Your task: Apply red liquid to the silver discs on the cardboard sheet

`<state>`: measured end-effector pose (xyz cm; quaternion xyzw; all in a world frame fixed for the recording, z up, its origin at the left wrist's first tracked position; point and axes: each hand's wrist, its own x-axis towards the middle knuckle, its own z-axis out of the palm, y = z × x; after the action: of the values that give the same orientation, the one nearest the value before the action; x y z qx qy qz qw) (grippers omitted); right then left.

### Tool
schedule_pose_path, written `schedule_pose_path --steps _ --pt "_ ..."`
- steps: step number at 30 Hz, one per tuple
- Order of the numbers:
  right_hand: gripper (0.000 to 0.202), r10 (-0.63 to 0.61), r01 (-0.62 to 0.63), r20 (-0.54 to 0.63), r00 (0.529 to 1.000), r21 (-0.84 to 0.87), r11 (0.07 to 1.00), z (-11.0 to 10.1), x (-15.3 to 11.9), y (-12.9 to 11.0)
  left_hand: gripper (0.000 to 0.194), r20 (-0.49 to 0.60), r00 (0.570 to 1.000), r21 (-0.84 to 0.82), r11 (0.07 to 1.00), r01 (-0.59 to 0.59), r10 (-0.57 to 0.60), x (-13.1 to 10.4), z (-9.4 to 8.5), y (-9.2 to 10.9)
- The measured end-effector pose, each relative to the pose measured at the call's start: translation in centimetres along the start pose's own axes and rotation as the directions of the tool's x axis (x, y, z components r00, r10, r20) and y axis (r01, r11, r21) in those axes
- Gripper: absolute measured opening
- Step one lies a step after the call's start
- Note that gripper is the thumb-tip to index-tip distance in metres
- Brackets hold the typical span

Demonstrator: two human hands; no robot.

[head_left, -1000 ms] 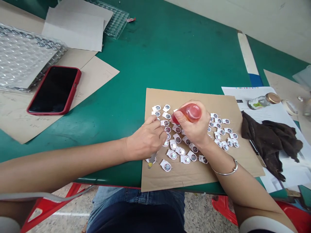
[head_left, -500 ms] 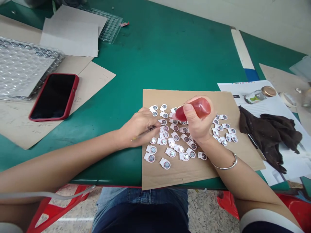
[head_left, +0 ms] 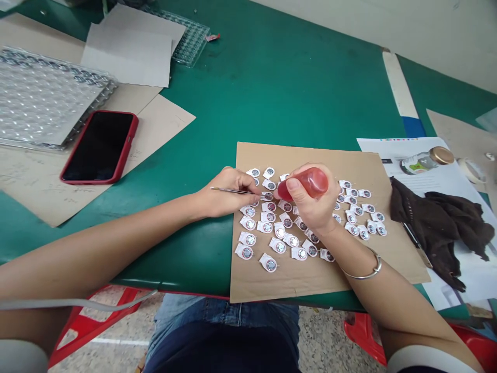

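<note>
My left hand (head_left: pixel 229 196) is closed round slim metal tweezers (head_left: pixel 233 190), its fingertips over the left columns of small parts. My right hand (head_left: pixel 316 204) grips a red squeeze bottle (head_left: pixel 306 184), tilted with its tip down to the left, close to my left fingertips. Under both hands lies a brown cardboard sheet (head_left: pixel 256 285). Rows of small white tabs, each with a round silver disc, cover it, such as one tab (head_left: pixel 268 263) near the front. My right hand and forearm hide some of them.
A red-cased phone (head_left: pixel 100 147) and clear bubbled trays (head_left: pixel 46 98) lie at the left on cardboard. To the right are a dark cloth (head_left: pixel 435 223), a metal-handled blade (head_left: pixel 417 243) and a gold-capped glass jar (head_left: pixel 425 160) on white paper (head_left: pixel 375 147).
The tweezers have swung to a nearly level angle at my left fingertips. My right hand has brought the bottle slightly nearer my left hand. The whole view has shifted a little.
</note>
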<state>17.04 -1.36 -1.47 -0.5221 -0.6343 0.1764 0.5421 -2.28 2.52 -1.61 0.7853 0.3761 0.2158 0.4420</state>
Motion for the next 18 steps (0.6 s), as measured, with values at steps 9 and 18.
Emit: schedule_pose_path --steps 9,18 --pt "0.025 0.0 -0.001 0.04 0.999 0.034 0.999 0.18 -0.28 0.22 0.01 0.017 0.991 -0.06 0.989 0.133 -0.132 0.25 -0.24 0.86" --pt "0.024 -0.021 0.022 0.041 0.999 -0.022 1.0 0.06 -0.27 0.1 0.012 0.017 0.99 -0.113 0.984 0.138 -0.137 0.25 -0.23 0.65"
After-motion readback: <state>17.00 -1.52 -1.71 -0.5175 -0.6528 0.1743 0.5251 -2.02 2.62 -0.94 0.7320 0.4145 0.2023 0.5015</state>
